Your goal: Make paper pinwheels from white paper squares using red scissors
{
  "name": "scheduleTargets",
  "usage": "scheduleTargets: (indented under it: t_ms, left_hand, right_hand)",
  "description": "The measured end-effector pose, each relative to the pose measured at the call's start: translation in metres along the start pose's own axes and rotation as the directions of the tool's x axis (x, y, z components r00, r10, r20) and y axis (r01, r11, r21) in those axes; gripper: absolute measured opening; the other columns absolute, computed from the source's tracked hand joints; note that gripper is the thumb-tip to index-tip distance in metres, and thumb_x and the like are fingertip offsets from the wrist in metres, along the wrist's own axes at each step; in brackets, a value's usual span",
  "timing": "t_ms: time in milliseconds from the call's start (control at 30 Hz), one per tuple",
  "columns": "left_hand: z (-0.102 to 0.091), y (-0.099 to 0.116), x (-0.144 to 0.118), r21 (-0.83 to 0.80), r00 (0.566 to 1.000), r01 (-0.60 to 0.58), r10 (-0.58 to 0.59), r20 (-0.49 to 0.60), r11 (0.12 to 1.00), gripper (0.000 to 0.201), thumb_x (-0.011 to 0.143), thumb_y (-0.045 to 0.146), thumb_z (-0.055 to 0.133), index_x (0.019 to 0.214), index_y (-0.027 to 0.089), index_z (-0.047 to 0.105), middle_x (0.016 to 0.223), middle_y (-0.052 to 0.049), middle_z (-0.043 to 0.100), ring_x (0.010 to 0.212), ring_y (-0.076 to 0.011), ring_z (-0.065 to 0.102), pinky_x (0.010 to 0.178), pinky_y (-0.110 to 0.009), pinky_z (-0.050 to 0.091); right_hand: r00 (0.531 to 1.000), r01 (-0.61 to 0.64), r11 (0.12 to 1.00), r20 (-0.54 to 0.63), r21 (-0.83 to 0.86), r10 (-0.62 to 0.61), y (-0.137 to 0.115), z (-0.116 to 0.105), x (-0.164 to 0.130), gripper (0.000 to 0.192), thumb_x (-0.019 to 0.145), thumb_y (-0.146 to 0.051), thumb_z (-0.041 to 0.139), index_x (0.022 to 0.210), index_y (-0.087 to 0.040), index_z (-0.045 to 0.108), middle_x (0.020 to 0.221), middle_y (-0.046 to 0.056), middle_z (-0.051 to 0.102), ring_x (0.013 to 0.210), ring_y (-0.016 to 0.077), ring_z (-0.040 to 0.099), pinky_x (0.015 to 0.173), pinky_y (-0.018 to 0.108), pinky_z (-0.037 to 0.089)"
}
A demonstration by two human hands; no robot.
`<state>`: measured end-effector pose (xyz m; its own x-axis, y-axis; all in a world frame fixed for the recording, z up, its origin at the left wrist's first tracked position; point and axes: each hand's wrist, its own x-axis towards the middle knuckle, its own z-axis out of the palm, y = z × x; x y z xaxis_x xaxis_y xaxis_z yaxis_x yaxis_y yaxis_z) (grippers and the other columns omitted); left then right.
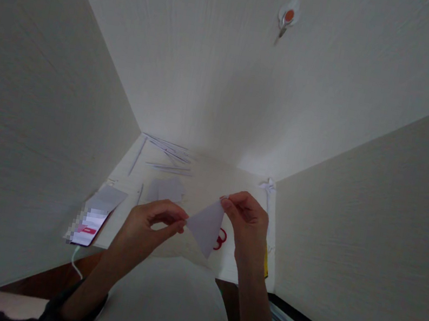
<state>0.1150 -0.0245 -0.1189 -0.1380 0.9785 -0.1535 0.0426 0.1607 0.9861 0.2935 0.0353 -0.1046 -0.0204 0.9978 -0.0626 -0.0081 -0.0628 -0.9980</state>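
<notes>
You hold a small folded paper triangle (pixel 205 227) between both hands, above the desk (pixel 211 182) and just over your lap. Your left hand (pixel 150 224) pinches its left corner, thumb and forefinger closed together on the paper; your right hand (pixel 244 217) clamps the upper right corner between thumb and fingertips. The sheet hangs in the air, touching nothing but your fingers.

As far as the view shows, the paper already carries at least one fold: it reads as a triangle, not a flat sheet. Whether further folds are hidden in its layers you cannot tell from here. Its upper edge runs from your left pinch up to your right one, and the third corner points down towards you. The long side looks to be the right edge, running steeply from your right fingertips to that lower tip.

Beneath the paper, red scissors (pixel 221 238) lie on the desk, partly hidden. Farther back lie flat paper pieces (pixel 168 190) and thin paper strips (pixel 169 148) near the wall. A phone (pixel 89 222) rests at the desk's left front corner, and a hook (pixel 288 16) sits high on the wall
</notes>
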Motion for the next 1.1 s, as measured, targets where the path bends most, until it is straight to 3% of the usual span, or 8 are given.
scheduleTargets:
  t_ms: [200,500,600,667,800,1100]
  left_hand:
    - [-0.001,0.0,0.0,0.004,1.0,0.011,-0.011,0.012,1.0,0.005,0.069,0.015,0.074,0.07,0.019,0.072,0.067,0.001,0.072,0.059,-0.0141,0.07,0.062,-0.021,0.058]
    - [-0.001,0.007,0.001,0.012,0.999,0.046,-0.047,0.025,0.999,0.005,0.066,0.016,0.074,0.069,0.02,0.073,0.062,0.001,0.072,0.057,-0.0152,0.072,0.059,-0.021,0.058]
    - [-0.005,0.008,0.003,0.015,0.999,0.047,-0.047,0.01,0.999,0.005,0.065,0.016,0.074,0.068,0.02,0.073,0.063,0.001,0.073,0.057,-0.0154,0.072,0.06,-0.021,0.059]
    - [-0.008,0.008,0.003,0.017,0.999,0.045,-0.045,-0.011,0.999,0.004,0.066,0.018,0.074,0.068,0.021,0.073,0.064,0.001,0.073,0.058,-0.0158,0.072,0.061,-0.022,0.06]
    - [-0.014,0.007,0.002,0.021,0.998,0.047,-0.046,-0.052,0.999,0.006,0.068,0.019,0.074,0.071,0.024,0.073,0.065,0.0,0.074,0.062,-0.0172,0.073,0.064,-0.024,0.061]
    - [-0.014,0.006,0.003,-0.018,0.996,0.062,-0.063,-0.057,0.998,0.006,0.066,0.02,0.076,0.072,0.022,0.074,0.064,0.001,0.074,0.061,-0.0166,0.073,0.063,-0.023,0.061]
  right_hand:
    - [0.999,-0.015,1.0,0.045,0.004,0.015,-0.011,0.002,0.001,0.001,0.074,-0.023,0.073,0.074,-0.023,0.073,0.071,-0.002,0.071,0.069,0.0147,0.063,0.068,0.027,0.048]
    - [0.999,-0.04,0.998,-0.002,0.04,0.04,-0.007,0.002,0.004,0.009,0.07,-0.022,0.073,0.063,-0.022,0.068,0.065,-0.002,0.069,0.064,0.0135,0.06,0.065,0.027,0.046]
    - [0.997,-0.063,0.997,0.042,0.043,0.061,-0.007,0.001,0.004,0.002,0.072,-0.024,0.072,0.072,-0.023,0.073,0.069,-0.002,0.071,0.067,0.0143,0.062,0.067,0.027,0.049]
    - [0.992,-0.084,0.996,0.095,0.036,0.08,-0.006,0.0,0.005,0.009,0.07,-0.024,0.072,0.079,-0.023,0.075,0.074,-0.001,0.073,0.07,0.0152,0.064,0.069,0.028,0.05]
    - [0.98,-0.098,0.995,0.174,0.002,0.097,0.001,-0.001,0.004,0.005,0.067,-0.024,0.075,0.069,-0.022,0.071,0.068,-0.001,0.071,0.065,0.0153,0.064,0.067,0.029,0.051]
    - [0.987,-0.042,0.997,0.153,-0.068,0.053,0.003,0.001,0.001,0.006,0.074,-0.026,0.069,0.071,-0.022,0.067,0.069,-0.002,0.066,0.069,0.0147,0.061,0.071,0.028,0.05]
